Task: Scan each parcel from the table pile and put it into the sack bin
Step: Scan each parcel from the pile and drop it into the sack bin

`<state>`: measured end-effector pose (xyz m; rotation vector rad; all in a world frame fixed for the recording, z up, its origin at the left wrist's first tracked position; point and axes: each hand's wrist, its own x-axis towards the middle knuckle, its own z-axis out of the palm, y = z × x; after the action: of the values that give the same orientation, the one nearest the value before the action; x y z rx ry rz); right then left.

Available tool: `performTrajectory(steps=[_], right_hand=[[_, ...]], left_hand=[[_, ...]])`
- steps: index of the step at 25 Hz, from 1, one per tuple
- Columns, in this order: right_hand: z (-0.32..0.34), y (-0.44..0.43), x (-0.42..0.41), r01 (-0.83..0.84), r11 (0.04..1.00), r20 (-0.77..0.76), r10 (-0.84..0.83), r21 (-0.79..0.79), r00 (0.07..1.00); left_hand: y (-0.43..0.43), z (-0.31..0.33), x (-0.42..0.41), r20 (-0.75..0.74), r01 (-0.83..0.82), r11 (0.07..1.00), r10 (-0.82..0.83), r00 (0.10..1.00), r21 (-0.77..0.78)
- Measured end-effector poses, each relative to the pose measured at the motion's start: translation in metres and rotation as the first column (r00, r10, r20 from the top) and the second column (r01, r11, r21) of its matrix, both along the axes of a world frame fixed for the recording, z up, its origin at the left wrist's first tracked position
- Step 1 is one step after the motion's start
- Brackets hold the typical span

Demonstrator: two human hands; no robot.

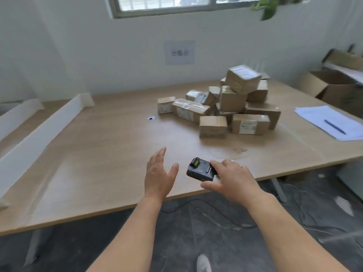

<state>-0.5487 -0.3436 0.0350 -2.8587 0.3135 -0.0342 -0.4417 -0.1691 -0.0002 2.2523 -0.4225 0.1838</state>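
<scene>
A pile of several brown cardboard parcels (pixel 225 107) with white labels sits at the back right of the wooden table (pixel 98 154). Near the table's front edge my right hand (pixel 233 181) grips a black handheld scanner (pixel 200 169), thumb under it and fingers over its top. My left hand (pixel 159 173) hovers just left of the scanner, palm down, fingers straight and spread, holding nothing. No sack bin is in view.
White board dividers (pixel 39 130) stand along the table's left side. A stack of papers with a blue pen (pixel 334 124) lies at the right edge. Open cardboard boxes (pixel 337 87) stand beyond the table on the right. Cables run over the dark floor.
</scene>
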Motion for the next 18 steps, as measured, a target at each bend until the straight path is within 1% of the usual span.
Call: performTrajectory(steps=[4,7,15,18], right_hand=[[-0.004,-0.055,0.012,0.109,0.992,-0.029,-0.111,-0.056,0.993],[-0.003,-0.094,0.039,0.148,0.986,-0.041,-0.152,-0.082,0.988],[-0.003,-0.186,0.158,0.159,0.983,-0.080,-0.166,-0.092,0.983],[-0.010,-0.214,0.191,0.158,0.984,-0.112,-0.167,-0.087,0.980]], left_hand=[[-0.071,-0.007,0.030,-0.011,0.134,0.991,-0.134,0.991,-0.026],[-0.115,-0.011,0.062,-0.034,0.190,0.982,-0.190,0.981,-0.011],[-0.206,-0.019,0.192,-0.140,0.209,0.969,-0.191,0.972,0.131],[-0.234,-0.029,0.231,-0.188,0.239,0.946,-0.200,0.962,0.217]])
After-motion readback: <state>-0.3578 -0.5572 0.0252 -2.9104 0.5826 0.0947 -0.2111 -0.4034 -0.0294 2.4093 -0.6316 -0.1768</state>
